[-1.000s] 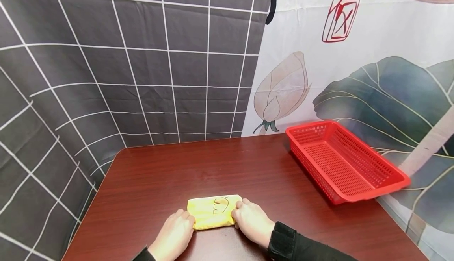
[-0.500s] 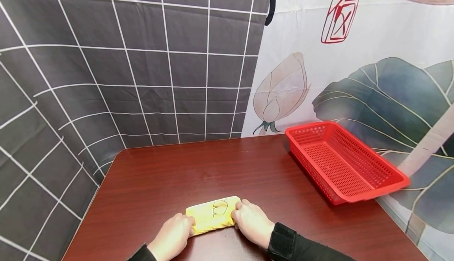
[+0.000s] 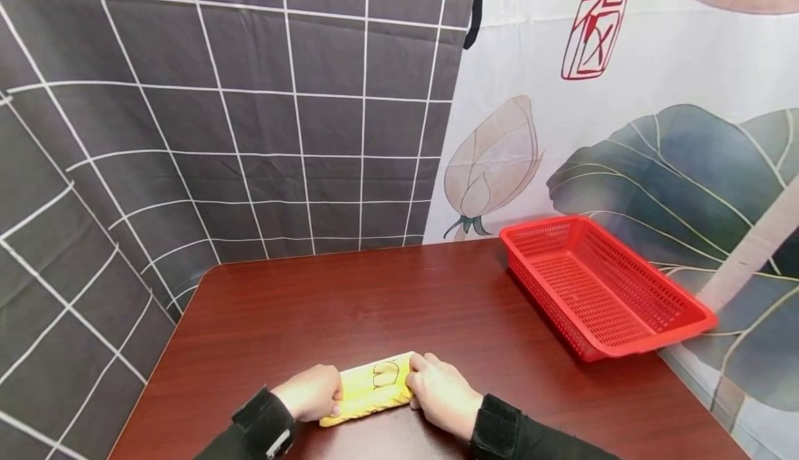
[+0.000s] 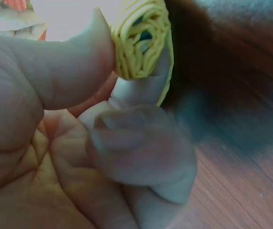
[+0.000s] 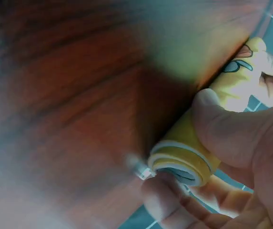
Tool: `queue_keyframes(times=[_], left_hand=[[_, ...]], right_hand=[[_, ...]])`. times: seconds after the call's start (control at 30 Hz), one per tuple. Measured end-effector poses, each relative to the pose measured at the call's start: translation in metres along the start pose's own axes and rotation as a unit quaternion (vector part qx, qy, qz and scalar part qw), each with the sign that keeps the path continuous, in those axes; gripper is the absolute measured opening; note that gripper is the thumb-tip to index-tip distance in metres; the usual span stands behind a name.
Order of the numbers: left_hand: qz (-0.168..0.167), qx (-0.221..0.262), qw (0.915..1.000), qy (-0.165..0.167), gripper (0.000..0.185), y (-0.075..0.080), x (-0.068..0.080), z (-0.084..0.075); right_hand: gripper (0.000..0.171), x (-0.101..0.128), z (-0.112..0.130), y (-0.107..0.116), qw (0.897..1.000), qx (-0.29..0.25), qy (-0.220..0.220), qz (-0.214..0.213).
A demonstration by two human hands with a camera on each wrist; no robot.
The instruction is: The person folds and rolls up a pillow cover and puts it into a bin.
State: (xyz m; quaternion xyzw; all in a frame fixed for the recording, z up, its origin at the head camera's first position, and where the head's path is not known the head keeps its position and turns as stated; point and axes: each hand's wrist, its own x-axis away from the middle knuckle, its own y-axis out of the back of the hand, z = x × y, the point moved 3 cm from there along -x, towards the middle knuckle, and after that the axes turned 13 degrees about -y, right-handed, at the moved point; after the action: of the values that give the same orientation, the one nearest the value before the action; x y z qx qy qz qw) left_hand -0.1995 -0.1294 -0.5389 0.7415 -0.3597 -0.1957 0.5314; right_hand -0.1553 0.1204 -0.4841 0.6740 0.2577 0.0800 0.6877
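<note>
A rolled-up yellow cloth (image 3: 374, 384) with a printed line drawing lies slantwise near the front of the table. At its left end, my left hand (image 3: 314, 392) grips the roll. The left wrist view shows the spiral of layers in the cloth (image 4: 141, 43) between thumb and index finger. My right hand (image 3: 443, 394) holds the opposite end. In the right wrist view, its thumb presses the side of the cloth (image 5: 184, 136), with fingers curled beneath. That end shows pale-edged layers around a hollow middle. The cloth's underside is hidden in the head view.
A red perforated plastic basket (image 3: 587, 293) sits at the right of the dark reddish-brown table (image 3: 299, 307), close to the back hanging. Grey gridded fabric (image 3: 331, 127) hangs behind and to the left; a white flower-printed sheet (image 3: 499, 64) covers the right.
The left end of the rolled cloth has come toward me, tilting the roll. My left hand has shifted and turned at that end, with more sleeve showing. The right hand keeps nearly its place.
</note>
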Motion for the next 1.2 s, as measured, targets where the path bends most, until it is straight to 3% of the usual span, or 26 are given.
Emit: queue_keyframes(times=[0.2, 0.33, 0.43, 0.57, 0.77, 1.03, 1.2], left_hand=[[-0.007, -0.005, 0.9999, -0.012, 0.052, -0.011, -0.008, 0.018], [-0.012, 0.004, 0.9999, -0.006, 0.044, 0.000, -0.006, 0.010], [-0.016, 0.046, 0.9986, 0.020, 0.037, 0.018, -0.001, -0.007], [-0.018, 0.108, 0.9918, 0.067, 0.039, 0.038, 0.007, -0.028], [0.003, 0.130, 0.9860, 0.104, 0.039, 0.047, 0.011, -0.037], [0.010, 0.148, 0.9849, 0.090, 0.051, 0.047, 0.011, -0.038], [0.011, 0.158, 0.9820, 0.103, 0.043, 0.049, 0.012, -0.037]], right_hand=[[0.013, -0.007, -0.001, 0.009, 0.996, 0.017, 0.003, 0.084], [0.011, -0.010, -0.004, 0.013, 0.989, 0.002, -0.007, 0.149], [0.012, -0.012, -0.007, 0.014, 0.986, -0.020, -0.013, 0.165], [0.016, -0.013, -0.012, 0.012, 0.982, -0.092, -0.029, 0.160], [0.027, -0.013, -0.016, 0.009, 0.973, -0.177, -0.058, 0.135], [0.019, -0.013, -0.013, 0.008, 0.984, -0.144, -0.071, 0.078], [0.020, -0.005, -0.008, 0.005, 0.990, -0.119, -0.073, 0.009]])
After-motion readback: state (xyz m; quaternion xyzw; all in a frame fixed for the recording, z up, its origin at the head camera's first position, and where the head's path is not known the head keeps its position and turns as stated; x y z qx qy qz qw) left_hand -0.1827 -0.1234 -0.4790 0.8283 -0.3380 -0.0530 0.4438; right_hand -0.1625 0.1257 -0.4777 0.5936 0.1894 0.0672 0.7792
